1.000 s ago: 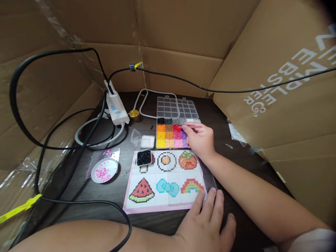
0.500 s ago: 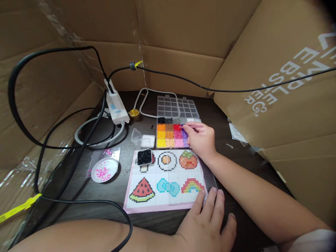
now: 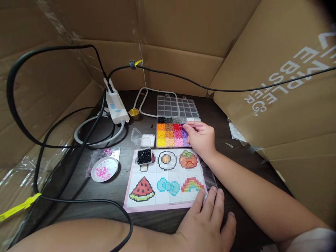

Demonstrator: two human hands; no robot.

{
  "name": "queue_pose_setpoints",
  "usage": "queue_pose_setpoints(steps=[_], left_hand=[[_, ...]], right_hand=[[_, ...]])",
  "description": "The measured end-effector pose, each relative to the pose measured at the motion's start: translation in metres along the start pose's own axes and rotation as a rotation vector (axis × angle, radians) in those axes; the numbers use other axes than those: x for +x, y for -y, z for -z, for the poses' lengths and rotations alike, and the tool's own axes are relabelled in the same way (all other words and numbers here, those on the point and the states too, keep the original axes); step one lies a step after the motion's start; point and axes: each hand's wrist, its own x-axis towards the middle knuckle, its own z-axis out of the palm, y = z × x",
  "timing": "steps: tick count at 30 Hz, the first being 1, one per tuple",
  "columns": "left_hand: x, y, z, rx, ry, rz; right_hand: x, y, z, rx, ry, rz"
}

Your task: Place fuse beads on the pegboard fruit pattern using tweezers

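Observation:
My right hand [image 3: 203, 140] is closed on pink tweezers [image 3: 195, 125]. Their tip points left, at the red compartment of the bead box [image 3: 156, 134], a divided case of small coloured beads. My left hand [image 3: 207, 220] lies flat, fingers spread, its fingertips on the lower right edge of a clear pegboard [image 3: 183, 200]. Under that board is a pattern sheet [image 3: 126, 206] with pixel pictures such as a watermelon, a fried egg and a rainbow. A small tub of black beads [image 3: 144, 156] stands on the sheet's upper left. Whether the tweezers grip a bead is too small to tell.
Left of the sheet, a white dish [image 3: 112, 171] of pink and white beads rests on another pegboard [image 3: 91, 159]. A small box of white beads [image 3: 147, 140] stands behind the sheet. A power strip [image 3: 117, 105] and black cables [image 3: 42, 168] occupy the left; cardboard walls [image 3: 181, 66] surround the table.

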Motion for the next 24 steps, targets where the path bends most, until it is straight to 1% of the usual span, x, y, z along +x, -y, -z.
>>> queue_pose_setpoints(steps=[9,19,24], left_hand=[[0.0,0.002,0.004,-0.023,0.056,-0.022],[0.0,0.002,0.006,-0.089,0.121,-0.03],[0.001,-0.001,0.01,-0.166,0.181,0.004]], right_hand=[[0.0,0.0,0.0,0.002,-0.012,0.005],[-0.001,0.008,0.0,0.028,-0.067,-0.045],[-0.007,0.022,0.005,0.075,-0.093,0.031]])
